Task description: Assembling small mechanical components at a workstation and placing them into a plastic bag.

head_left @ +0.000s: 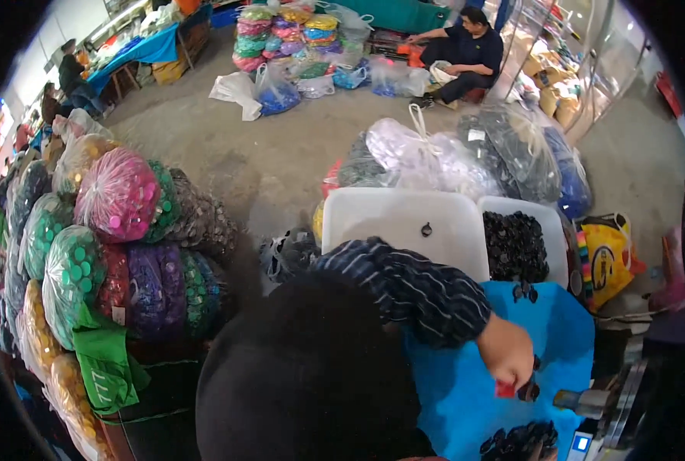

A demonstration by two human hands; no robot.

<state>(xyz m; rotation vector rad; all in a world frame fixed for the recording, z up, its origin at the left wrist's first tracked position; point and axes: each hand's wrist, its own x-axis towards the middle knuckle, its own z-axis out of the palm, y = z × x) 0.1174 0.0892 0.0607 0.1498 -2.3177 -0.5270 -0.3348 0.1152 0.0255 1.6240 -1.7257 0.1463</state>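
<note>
Head view. Left hand (505,352), judging by the striped sleeve (435,300) crossing in from the left: fingers curled tight, pinching a small red piece (505,389) low over the blue sheet (450,392). Red end juts out toward the near side, perhaps to leave that end free. A dark round piece (528,392) sits just right of the red one; whether they touch, cannot tell. Right hand out of view.

Black disc-like pieces (515,246) fill the right white tub (558,242) at the sheet's far edge – likely set there for easy reach; a few lie loose on the sheet just below it. Another black heap (515,442) on the sheet's near part, presumably kept apart from the tub's stock. Left white tub (381,215) holds one visible black ring-like piece (425,229).

Far left, clear sacks (118,196) stacked by colour – probably sorted that way, and piled to save floor.
</note>
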